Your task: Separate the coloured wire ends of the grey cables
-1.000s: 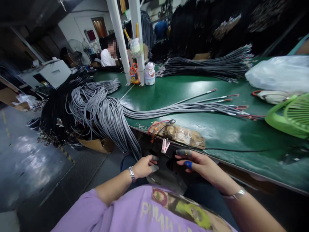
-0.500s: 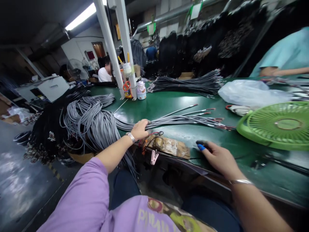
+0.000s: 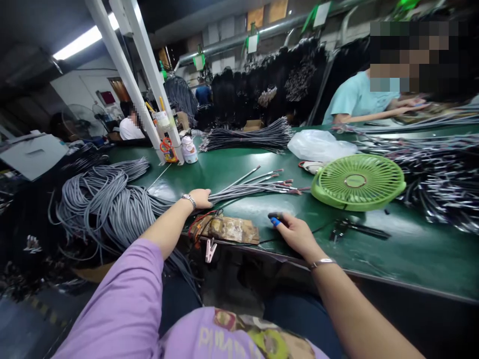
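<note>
My left hand [image 3: 201,198] is closed over a bundle of grey cables [image 3: 247,189] lying on the green table. Their stripped, reddish ends fan out to the right. The bundle leads left to a large looped heap of grey cable [image 3: 108,197]. My right hand [image 3: 297,234] hovers low at the table's front edge, thumb and fingers loosely curved with nothing visible in them. Its thumb wears a blue finger cover and a fingertip has a dark one. Between both hands lies a worn, taped wooden block [image 3: 234,229] with wires, and a pink clothes peg [image 3: 210,250] hangs below it.
A green fan [image 3: 355,182] lies beyond my right hand, with a dark hand tool [image 3: 359,229] before it. Farther back are a plastic bag [image 3: 322,144], a black cable bundle [image 3: 247,135] and a white post [image 3: 149,75]. A co-worker [image 3: 355,97] sits across the table.
The view has swung right, so everything appears farther left and more of the co-worker and the right-hand cables shows. Both hands keep about the same places relative to the bundle and block.
</note>
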Tool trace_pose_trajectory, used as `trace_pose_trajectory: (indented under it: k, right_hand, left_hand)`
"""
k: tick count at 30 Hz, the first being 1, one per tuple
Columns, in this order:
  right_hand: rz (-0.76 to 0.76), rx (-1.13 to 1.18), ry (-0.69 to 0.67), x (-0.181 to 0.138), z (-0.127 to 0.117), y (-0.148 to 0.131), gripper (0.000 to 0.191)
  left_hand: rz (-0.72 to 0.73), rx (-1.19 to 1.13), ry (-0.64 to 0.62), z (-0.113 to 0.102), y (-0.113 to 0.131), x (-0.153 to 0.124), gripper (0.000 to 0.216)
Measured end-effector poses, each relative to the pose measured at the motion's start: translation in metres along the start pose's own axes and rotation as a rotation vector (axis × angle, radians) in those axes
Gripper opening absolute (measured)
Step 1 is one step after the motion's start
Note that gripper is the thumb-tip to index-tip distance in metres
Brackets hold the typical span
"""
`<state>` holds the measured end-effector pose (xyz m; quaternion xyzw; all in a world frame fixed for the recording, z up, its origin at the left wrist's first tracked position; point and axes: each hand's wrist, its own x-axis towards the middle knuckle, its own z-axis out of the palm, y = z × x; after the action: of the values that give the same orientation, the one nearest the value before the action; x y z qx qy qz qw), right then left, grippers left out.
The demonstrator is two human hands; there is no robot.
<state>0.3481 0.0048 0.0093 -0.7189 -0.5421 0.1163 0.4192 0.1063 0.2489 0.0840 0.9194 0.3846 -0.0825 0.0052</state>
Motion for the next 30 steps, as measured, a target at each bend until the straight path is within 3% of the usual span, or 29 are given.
trace_pose_trajectory:
  k: [9, 16, 22, 30]
  right_hand:
    - [-0.001, -0.005, 0.023, -0.002, -0.003, -0.002, 0.034]
    - [0.069, 0.0, 0.001, -0.002, -0.002, -0.001, 0.039]
    - [0.077, 0.021, 0.002, -0.003, -0.002, 0.0, 0.033]
    - [0.088, 0.037, 0.007, -0.002, -0.002, 0.002, 0.031]
  left_hand:
    - [-0.018, 0.032, 0.002, 0.0, 0.011, -0.021, 0.033]
    - [0.008, 0.05, -0.054, -0.008, 0.019, -0.019, 0.039]
    - [-0.057, 0.061, -0.006, -0.006, 0.031, -0.019, 0.05]
    - [-0.064, 0.023, -0.013, -0.018, 0.022, -0.02, 0.054]
